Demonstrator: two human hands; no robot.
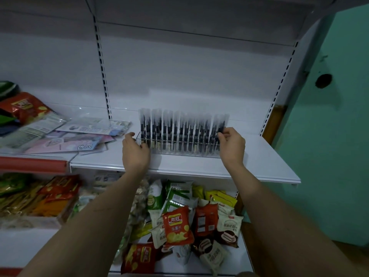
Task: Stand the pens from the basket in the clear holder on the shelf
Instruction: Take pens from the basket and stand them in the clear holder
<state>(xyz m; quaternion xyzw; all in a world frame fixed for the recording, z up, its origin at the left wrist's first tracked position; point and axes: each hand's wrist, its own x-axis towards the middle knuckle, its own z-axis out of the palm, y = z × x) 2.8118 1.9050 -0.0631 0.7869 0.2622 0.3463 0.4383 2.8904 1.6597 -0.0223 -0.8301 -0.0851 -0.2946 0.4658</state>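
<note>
Both arms are up at the white shelf (249, 156), and the clear holder (179, 151) sits across its middle, a little back from the front edge. It is packed end to end with pens (175, 128), dark barrels with frosted caps, all standing upright in a long row.

The left hand (135, 151) is at the holder's left end, thumb raised, fingers curled in against the corner of the clear wall; the grip is closed on that end of the holder, though the fingertips are partly hidden behind the plastic. Over on the other side the right hand (232, 144) is at the holder's right end, and its fingertips are pinched together on the last pen in the row, up around the middle of its barrel.

To the left of the holder, flat packets (79, 136) lie scattered on the neighbouring shelf, some overlapping, one reaching nearly to the left hand. Further left there is a red crisp bag (24, 108) on its side.

Down below, the lower shelf is heaped with snack packs: an orange crisp bag (177, 226) in front, cream-coloured cake packs (229, 226) to its right, yellow packs (219, 196) behind. The basket is not in view
</note>
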